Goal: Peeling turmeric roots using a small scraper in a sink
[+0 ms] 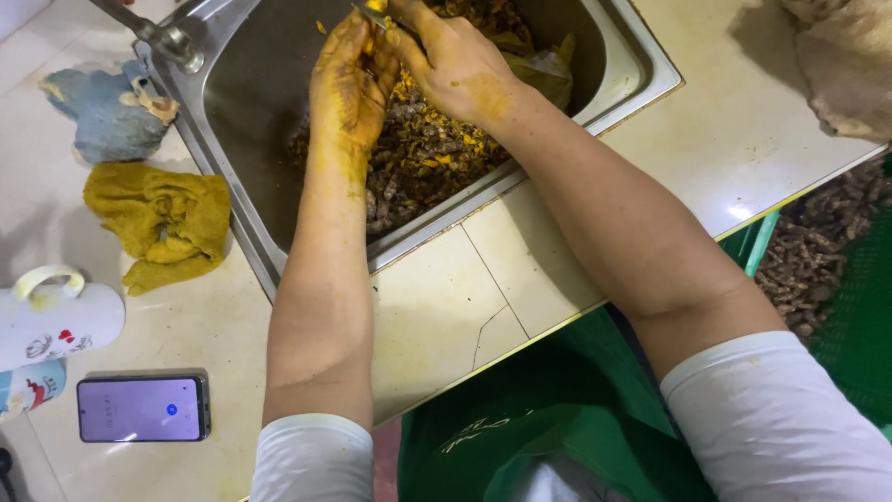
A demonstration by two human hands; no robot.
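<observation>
Both hands meet over the far part of the sink (621, 58). The left hand (348, 88) has its grip closed on a small yellow root piece (376, 7), pinched at the fingertips right at the far edge of view. The right hand (457, 63) is curled narrow around what looks like a thin blade, though the frame cuts most of it off, so I cannot tell for sure. Both hands are stained deep yellow.

Under them, a heap of brown and orange peelings (423, 153) fills the basin. To do this well, I'd judge short strokes angled away from the holding fingers, kept over the basin so scraps drop in.

On the table to the left lie a yellow cloth (163, 218), a blue rag (107, 112), a mug (56, 321) and a phone (142, 408).
</observation>
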